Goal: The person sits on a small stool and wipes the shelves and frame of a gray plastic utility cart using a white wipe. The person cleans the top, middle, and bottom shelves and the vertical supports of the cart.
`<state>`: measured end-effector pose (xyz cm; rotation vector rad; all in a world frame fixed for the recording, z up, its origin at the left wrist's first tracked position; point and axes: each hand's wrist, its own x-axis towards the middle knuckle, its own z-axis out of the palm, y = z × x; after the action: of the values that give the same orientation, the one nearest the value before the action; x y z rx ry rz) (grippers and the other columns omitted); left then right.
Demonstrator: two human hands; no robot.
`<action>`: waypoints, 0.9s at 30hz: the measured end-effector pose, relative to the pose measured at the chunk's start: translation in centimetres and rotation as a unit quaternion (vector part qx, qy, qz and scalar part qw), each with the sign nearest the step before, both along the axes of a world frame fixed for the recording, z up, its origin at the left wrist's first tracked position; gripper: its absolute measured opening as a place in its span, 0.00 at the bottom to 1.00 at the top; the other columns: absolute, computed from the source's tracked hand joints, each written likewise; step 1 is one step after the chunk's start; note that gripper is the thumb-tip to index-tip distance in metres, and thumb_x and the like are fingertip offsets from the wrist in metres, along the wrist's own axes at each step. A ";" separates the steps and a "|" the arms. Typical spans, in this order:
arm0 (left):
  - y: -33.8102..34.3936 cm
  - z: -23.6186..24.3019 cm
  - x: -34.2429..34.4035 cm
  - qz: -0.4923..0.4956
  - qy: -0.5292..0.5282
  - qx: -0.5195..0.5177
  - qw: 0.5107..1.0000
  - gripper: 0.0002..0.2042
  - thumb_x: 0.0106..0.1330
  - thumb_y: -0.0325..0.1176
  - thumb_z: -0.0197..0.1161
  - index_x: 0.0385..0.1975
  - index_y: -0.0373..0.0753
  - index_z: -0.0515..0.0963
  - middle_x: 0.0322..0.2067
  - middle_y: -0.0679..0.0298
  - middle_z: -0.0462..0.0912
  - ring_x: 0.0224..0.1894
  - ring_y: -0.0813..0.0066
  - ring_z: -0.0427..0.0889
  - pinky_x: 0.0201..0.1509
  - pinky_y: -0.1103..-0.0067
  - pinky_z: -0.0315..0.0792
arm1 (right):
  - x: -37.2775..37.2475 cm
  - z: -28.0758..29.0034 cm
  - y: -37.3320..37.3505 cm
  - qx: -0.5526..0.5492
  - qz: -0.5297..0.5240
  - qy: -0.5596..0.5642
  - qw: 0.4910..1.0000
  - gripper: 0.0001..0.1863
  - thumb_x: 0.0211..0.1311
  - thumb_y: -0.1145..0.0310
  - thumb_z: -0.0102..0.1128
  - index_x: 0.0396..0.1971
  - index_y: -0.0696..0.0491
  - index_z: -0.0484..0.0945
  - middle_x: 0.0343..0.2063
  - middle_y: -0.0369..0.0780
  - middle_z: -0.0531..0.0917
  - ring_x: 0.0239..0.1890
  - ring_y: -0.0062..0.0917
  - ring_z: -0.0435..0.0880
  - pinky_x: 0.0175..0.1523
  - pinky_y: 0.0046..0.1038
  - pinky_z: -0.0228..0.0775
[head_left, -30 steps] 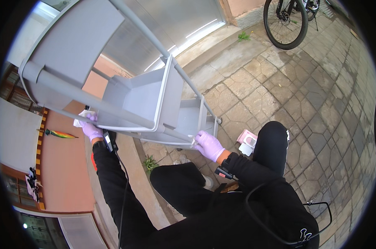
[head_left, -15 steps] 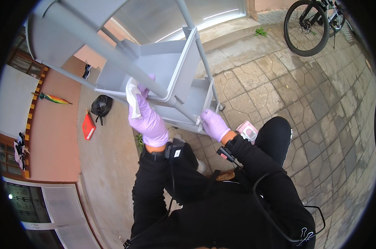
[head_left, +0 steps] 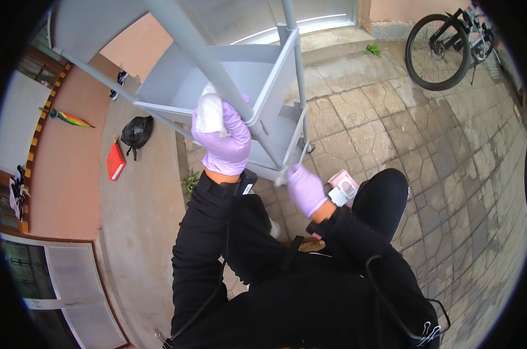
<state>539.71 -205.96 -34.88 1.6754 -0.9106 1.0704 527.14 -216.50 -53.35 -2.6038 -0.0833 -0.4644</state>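
Note:
A grey tiered cart (head_left: 263, 93) stands in front of me, its trays joined by round tube posts. My left hand (head_left: 225, 145), in a lilac glove, is closed at the near corner of the middle tray, beside the post. A crumpled white wipe (head_left: 210, 113) is bunched in it, and some fingertips are hidden behind the post. My right hand (head_left: 306, 191), gloved the same way and slightly blurred, is closed near the foot of that post. A bit of white wipe (head_left: 282, 176) sticks out at its fingertips, by the lower tray's corner.
A pink wipes pack (head_left: 343, 187) with its lid up lies on the paving beside my right knee. Left of the cart are a black plastic bag (head_left: 137, 132) and a red object (head_left: 116, 161). A bicycle (head_left: 438, 52) stands at the far right.
My left hand has shifted right and up against the post, its wipe now more bunched. The right hand has drawn slightly down from the post. The view has shifted a little.

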 end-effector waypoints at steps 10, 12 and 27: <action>0.6 0.8 0.0 0.081 -0.073 0.063 0.992 0.15 0.75 0.35 0.47 0.42 0.27 0.74 0.26 0.57 0.81 0.26 0.68 0.82 0.30 0.76 0.72 | 3.1 -0.9 4.0 -0.244 0.036 -0.055 0.968 0.04 0.53 0.74 0.55 0.26 0.59 0.75 0.22 0.41 0.70 0.21 0.29 0.76 0.22 0.30 0.69; 0.7 0.9 0.0 0.077 -0.076 0.061 0.992 0.15 0.74 0.36 0.47 0.41 0.29 0.76 0.24 0.59 0.82 0.24 0.64 0.81 0.30 0.74 0.71 | 2.8 -1.4 3.2 -0.260 0.063 -0.093 0.959 0.04 0.53 0.74 0.56 0.26 0.59 0.76 0.23 0.42 0.72 0.23 0.30 0.78 0.22 0.31 0.70; 1.6 0.8 -0.4 0.029 -0.050 0.057 0.997 0.17 0.75 0.39 0.49 0.42 0.29 0.78 0.22 0.61 0.82 0.24 0.69 0.82 0.29 0.76 0.73 | 2.0 -0.6 -0.4 -0.129 0.121 -0.093 0.980 0.06 0.56 0.71 0.56 0.34 0.52 0.78 0.28 0.42 0.76 0.27 0.32 0.81 0.29 0.34 0.74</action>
<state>539.32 -204.39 -34.09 1.7642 -1.0084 1.1696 529.16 -216.89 -53.91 -2.7437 -0.5511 -0.6439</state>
